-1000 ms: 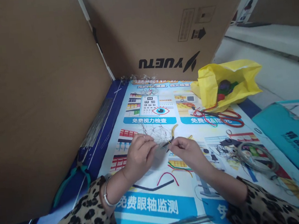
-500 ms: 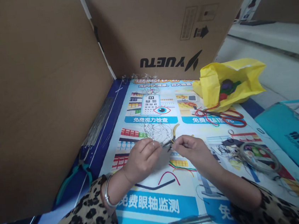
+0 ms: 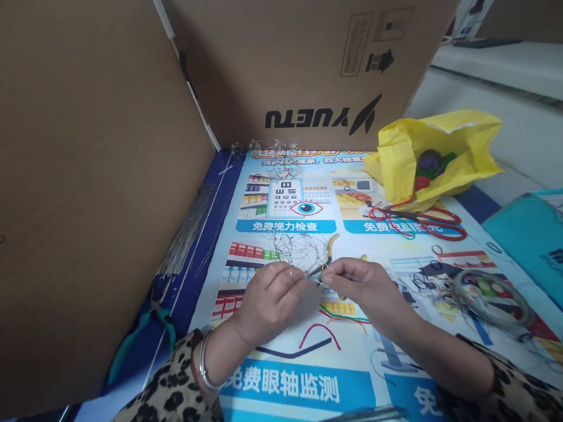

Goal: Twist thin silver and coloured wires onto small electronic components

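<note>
My left hand (image 3: 273, 300) is closed in a pinch over the middle of the printed sheet, at the near edge of a tangled thin wire piece (image 3: 298, 249). Opposite it, my right hand (image 3: 358, 287) pinches with thumb and forefinger; a thin light wire (image 3: 319, 280) shows at its fingertips. Whether one wire joins both pinches I cannot tell. Just behind the fingertips lie pliers with yellow handles (image 3: 333, 247), partly hidden by the right hand. Red, green and yellow cords (image 3: 345, 317) lie on the sheet below the hands.
Cardboard walls (image 3: 295, 55) stand left and behind. At the right are a yellow bag (image 3: 397, 165), red-handled scissors (image 3: 444, 224), a wire coil (image 3: 492, 296) and a teal box (image 3: 553, 263). Teal pliers (image 3: 140, 330) and straight wires (image 3: 188, 237) lie left; thin dark rods (image 3: 363, 417) lie nearest.
My right hand's fingers have shifted slightly at the wire, and a light strand now shows more clearly at their tips. My left hand keeps its pinch in nearly the same place.
</note>
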Tool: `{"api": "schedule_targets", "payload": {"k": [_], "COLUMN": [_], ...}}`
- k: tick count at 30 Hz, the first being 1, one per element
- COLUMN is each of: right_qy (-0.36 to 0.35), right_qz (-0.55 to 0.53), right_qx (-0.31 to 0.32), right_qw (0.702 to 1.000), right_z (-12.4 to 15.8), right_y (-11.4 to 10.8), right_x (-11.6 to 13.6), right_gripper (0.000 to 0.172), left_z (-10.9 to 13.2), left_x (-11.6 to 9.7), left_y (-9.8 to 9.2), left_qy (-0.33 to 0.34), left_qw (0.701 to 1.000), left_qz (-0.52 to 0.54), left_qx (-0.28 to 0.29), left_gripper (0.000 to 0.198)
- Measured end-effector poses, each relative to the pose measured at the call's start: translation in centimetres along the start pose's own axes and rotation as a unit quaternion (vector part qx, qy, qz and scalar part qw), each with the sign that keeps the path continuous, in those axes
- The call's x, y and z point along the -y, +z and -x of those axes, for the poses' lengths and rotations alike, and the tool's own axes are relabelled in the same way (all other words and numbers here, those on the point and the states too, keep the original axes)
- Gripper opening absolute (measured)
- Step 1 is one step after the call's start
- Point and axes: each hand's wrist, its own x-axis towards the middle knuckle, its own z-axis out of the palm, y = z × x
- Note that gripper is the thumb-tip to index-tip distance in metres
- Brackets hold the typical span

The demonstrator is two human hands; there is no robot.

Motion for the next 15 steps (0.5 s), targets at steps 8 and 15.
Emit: {"api": "schedule_targets", "payload": {"k": [8,15], "right_qy": [0.001,-0.004], "right_qz": [-0.001,-0.037], "right_qx": [0.009,0.03], "right_qw": [1.0,0.999], "right_z": [-0.13,-0.29], "right_y": [-0.2,-0.14], "right_x": [-0.13,-0.5], "right_gripper": [0.017,0.018], "left_z": [-0.09,-0.4], "left_x": [-0.06,-0.08], "left_y": [0.02,0.06], "left_qy": [0.009,-0.04], "left_qw": [1.0,0.998], "left_qz": [0.009,0.034], "left_qx": [-0.019,-0.035], "left_gripper": [0.022,0.02]}}
